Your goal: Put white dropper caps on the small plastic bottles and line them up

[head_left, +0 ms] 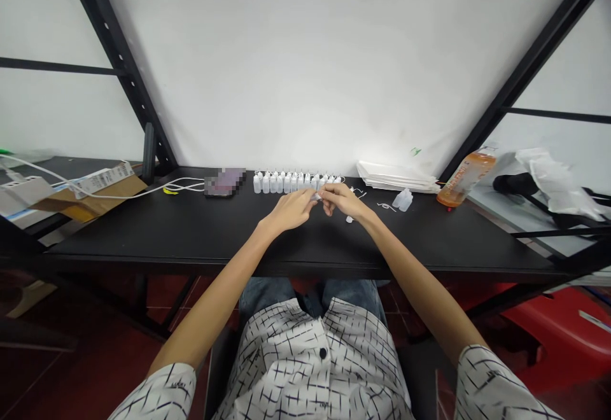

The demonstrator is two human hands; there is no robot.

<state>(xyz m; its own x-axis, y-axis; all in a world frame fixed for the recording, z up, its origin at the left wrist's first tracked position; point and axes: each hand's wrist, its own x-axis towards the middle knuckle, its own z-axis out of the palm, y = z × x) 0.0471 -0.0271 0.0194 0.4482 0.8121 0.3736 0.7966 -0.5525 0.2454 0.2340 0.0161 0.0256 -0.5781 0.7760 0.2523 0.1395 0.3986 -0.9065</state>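
Note:
My left hand (pixel 293 208) and my right hand (pixel 342 199) meet over the middle of the black table (pixel 200 229). Between them they grip a small whitish plastic bottle (pixel 316 196), mostly covered by the fingers. My right fingers are pinched at its end. Just behind the hands, small translucent dropper bottles (pixel 273 183) stand upright in rows near the wall, the right part partly hidden by my hands. A loose white cap (pixel 349 219) lies close to my right wrist. Further right are a thin white strip (pixel 386 206) and a few small bottles (pixel 403 200) grouped together.
A phone (pixel 222 183) and white cable (pixel 184 184) lie at the left, beyond them an open cardboard box (pixel 90 197). At the back right are stacked white sheets (pixel 398 177) and an orange drink bottle (pixel 465 178). Black shelf posts (pixel 128 70) flank the table.

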